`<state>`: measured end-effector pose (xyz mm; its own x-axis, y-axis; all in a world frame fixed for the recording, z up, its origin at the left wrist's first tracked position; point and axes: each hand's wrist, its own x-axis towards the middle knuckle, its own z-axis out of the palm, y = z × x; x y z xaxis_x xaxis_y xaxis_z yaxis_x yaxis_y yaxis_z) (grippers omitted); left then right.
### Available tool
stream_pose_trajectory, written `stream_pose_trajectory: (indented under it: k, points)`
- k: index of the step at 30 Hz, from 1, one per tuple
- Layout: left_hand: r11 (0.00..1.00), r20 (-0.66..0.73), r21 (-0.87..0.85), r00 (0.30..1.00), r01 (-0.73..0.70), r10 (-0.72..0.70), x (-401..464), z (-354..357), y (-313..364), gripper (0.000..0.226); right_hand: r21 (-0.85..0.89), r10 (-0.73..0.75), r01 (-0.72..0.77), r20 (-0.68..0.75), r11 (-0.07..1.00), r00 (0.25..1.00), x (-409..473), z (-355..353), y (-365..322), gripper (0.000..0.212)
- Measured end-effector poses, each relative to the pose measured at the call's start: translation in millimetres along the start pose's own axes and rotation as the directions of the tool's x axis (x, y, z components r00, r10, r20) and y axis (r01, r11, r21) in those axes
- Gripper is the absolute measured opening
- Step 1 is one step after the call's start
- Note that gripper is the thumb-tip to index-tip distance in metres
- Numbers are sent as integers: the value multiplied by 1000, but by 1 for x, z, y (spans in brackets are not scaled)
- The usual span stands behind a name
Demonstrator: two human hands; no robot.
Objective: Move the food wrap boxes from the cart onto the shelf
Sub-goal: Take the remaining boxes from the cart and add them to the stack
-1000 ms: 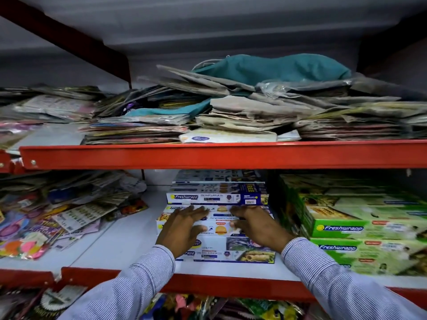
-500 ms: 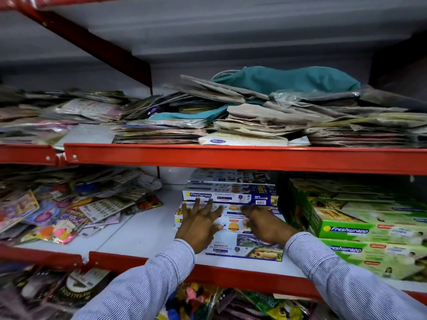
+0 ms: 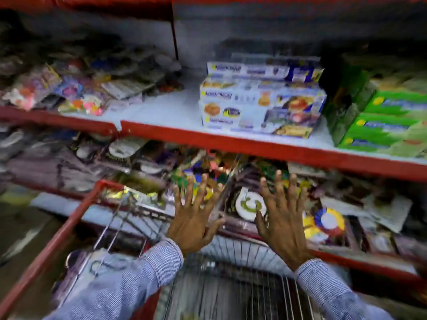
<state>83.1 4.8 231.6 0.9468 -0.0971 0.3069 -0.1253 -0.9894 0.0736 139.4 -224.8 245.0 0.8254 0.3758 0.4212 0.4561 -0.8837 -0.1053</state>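
Red steel edges the shelf (image 3: 231, 144) where a stack of blue-and-white food wrap boxes (image 3: 261, 100) sits near the front edge, right of centre, w/ green wrap boxes (image 3: 390, 121) just beside it toward the right end. Loose colourful packets (image 3: 69, 88) crowd the shelf's left end; bare white surface lies btwn them and the stack. Below, both hands hang in the air, palms down, apart from the boxes and holding nothing: left hand (image 3: 194, 218) w/ fingers spread wide, right hand (image 3: 282, 218) likewise splayed. Striped blue sleeves (image 3: 129, 278) cover both forearms. Under the hands is the wire cart (image 3: 231, 285), its red rim (image 3: 53, 245) running along the left side; no boxes can be made out in the visible basket section. The lower shelf (image 3: 346, 257) behind the fingers holds mixed party goods, too blurred to name.
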Motion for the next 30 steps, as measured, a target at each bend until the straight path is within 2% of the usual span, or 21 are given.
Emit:
stream_pose_trajectory:
  k: [4, 7, 11, 12, 15, 16, 20, 22, 24, 27, 30]
  points:
    - [997, 224, -34, 972, 75, -66, -71, 65, -4, 74, 31, -6, -3, 307, 1000, 952, -68, 56, -5, 73]
    - [991, 410, -67, 909, 115, -78, -125, 119, -2, 75, 72, -62, 30, 504, 997, 862, -113, 102, -9, 73]
    - [993, 592, -46, 804, 110, -62, -183, 177, -4, 75, 179, -141, 21, 697, 984, 702, -162, 164, -11, 71]
    - [993, 626, -54, 778, 103, -47, -195, 191, -5, 74, 186, -151, 14, 748, 982, 646, -175, 183, -10, 69]
    - [994, 685, -79, 729, 77, -2, -219, 223, -12, 71, 194, -179, -14, 930, 981, 321, -211, 236, -10, 68]
    - [994, 700, -87, 714, 71, 11, -224, 233, -14, 70, 185, -173, -23, 954, 983, 246, -223, 251, -14, 69]
    - [992, 735, -127, 673, 23, 79, -240, 260, -22, 62, 142, -144, 25, 985, 990, 95, -252, 292, -33, 78]
    - [985, 722, -164, 674, -56, 159, -242, 267, -24, 52, 127, -130, 51, 991, 991, 46, -253, 304, -38, 80]
    - [966, 717, -212, 648, -151, 258, -246, 274, -22, 47, 135, -138, 68, 989, 989, 51, -248, 312, -40, 77]
    - [929, 726, -305, 579, -211, 370, -252, 282, -12, 40, 166, -178, 90, 974, 982, 137, -239, 315, -36, 66]
    - [893, 739, -359, 502, -271, 449, -250, 286, 5, 43, 172, -181, 57, 955, 983, 234, -223, 309, -27, 60]
